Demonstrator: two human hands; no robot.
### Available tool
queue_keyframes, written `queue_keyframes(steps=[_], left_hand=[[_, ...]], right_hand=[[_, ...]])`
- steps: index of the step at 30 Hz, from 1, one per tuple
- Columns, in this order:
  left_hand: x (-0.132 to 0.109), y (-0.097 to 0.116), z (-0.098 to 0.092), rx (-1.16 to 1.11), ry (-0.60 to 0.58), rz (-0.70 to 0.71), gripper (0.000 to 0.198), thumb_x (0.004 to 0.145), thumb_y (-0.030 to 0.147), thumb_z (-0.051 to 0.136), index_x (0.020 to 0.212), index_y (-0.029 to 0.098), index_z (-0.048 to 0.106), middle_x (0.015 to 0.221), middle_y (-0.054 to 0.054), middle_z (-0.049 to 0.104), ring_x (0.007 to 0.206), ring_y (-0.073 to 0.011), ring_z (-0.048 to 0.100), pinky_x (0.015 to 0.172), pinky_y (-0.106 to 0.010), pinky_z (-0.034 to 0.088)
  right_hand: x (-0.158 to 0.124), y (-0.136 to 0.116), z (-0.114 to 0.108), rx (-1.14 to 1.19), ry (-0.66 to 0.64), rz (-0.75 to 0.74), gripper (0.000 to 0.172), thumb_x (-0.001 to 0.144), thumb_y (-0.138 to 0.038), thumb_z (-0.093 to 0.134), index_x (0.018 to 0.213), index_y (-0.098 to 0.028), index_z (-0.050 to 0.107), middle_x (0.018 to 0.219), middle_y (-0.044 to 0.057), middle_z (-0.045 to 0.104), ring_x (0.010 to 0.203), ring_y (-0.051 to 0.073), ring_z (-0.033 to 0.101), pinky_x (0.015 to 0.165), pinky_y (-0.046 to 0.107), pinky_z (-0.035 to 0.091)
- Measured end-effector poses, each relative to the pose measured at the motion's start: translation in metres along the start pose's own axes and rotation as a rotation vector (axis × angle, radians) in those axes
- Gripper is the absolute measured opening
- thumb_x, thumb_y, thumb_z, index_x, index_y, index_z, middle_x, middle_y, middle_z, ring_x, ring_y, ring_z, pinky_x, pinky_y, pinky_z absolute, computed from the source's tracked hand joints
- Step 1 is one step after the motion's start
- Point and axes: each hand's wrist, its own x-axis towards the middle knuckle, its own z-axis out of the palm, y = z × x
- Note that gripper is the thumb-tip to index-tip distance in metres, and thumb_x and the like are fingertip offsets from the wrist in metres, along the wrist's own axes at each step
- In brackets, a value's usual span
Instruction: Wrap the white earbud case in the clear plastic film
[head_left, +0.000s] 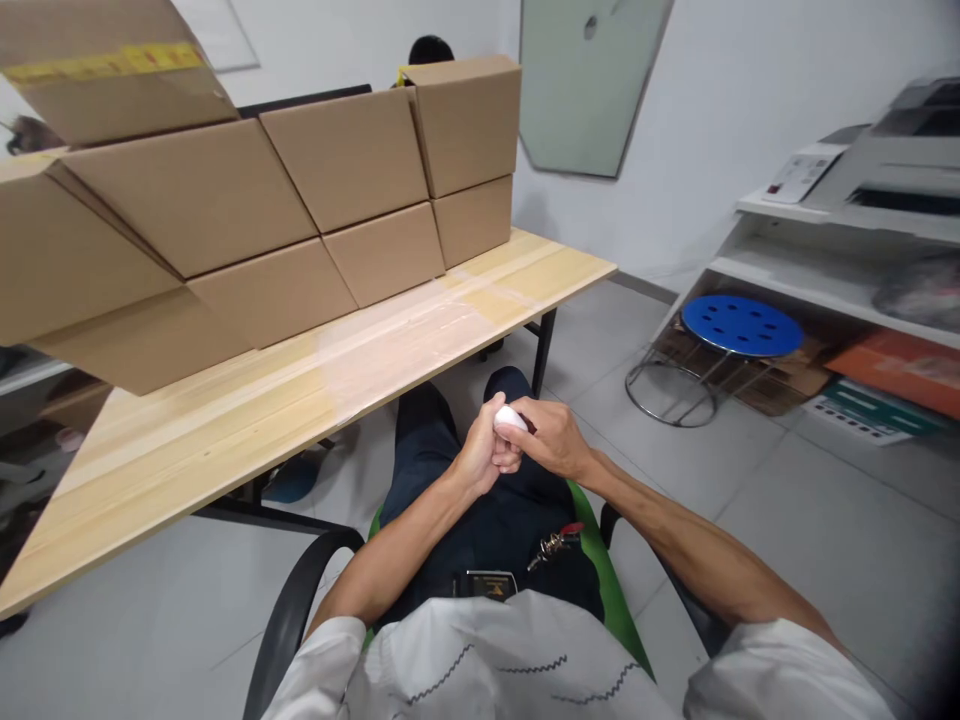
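Two bare hands meet over the lap of a seated person in dark trousers. Both the left hand (pixel 478 458) and the right hand (pixel 546 438) are curled closed around a small white object (pixel 510 418), which peeks out between the fingertips; what it is cannot be told. Ahead to the left stands a wooden table (pixel 315 390) carrying stacked cardboard boxes (pixel 300 200). A blue stool (pixel 741 325) stands to the right, near white shelves (pixel 825 285).
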Motion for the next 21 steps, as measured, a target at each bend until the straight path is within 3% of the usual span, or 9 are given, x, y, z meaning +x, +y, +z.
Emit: queue_keyframes(steps=[9, 15, 21], left_hand=[[0.006, -0.006, 0.027, 0.025, -0.101, -0.101, 0.089, 0.124, 0.083, 0.044, 0.061, 0.021, 0.054, 0.049, 0.002, 0.049, 0.033, -0.0047, 0.027, 0.038, -0.020, 0.023], [0.017, -0.013, 0.044, 0.018, -0.190, -0.190, 0.088, 0.114, 0.096, 0.059, 0.066, 0.023, 0.053, 0.051, 0.004, 0.050, 0.034, -0.0037, 0.028, 0.039, -0.019, 0.022], [0.028, -0.021, 0.055, 0.009, -0.254, -0.309, 0.082, 0.113, 0.093, 0.064, 0.073, 0.022, 0.057, 0.055, 0.006, 0.049, 0.036, -0.0036, 0.029, 0.039, -0.020, 0.023]], right_hand=[[-0.020, -0.005, -0.033, 0.009, -0.022, 0.201, 0.052, 0.124, -0.066, 0.062, 0.096, -0.025, 0.077, 0.074, 0.002, 0.075, 0.062, 0.018, 0.061, 0.067, 0.035, 0.045], [-0.034, -0.007, -0.055, -0.007, -0.001, 0.320, 0.053, 0.120, -0.071, 0.067, 0.095, -0.026, 0.076, 0.073, 0.000, 0.071, 0.062, 0.017, 0.057, 0.065, 0.035, 0.042], [-0.050, -0.008, -0.070, -0.021, 0.046, 0.400, 0.058, 0.117, -0.078, 0.067, 0.094, -0.026, 0.075, 0.070, -0.001, 0.066, 0.062, 0.017, 0.055, 0.065, 0.035, 0.041]])
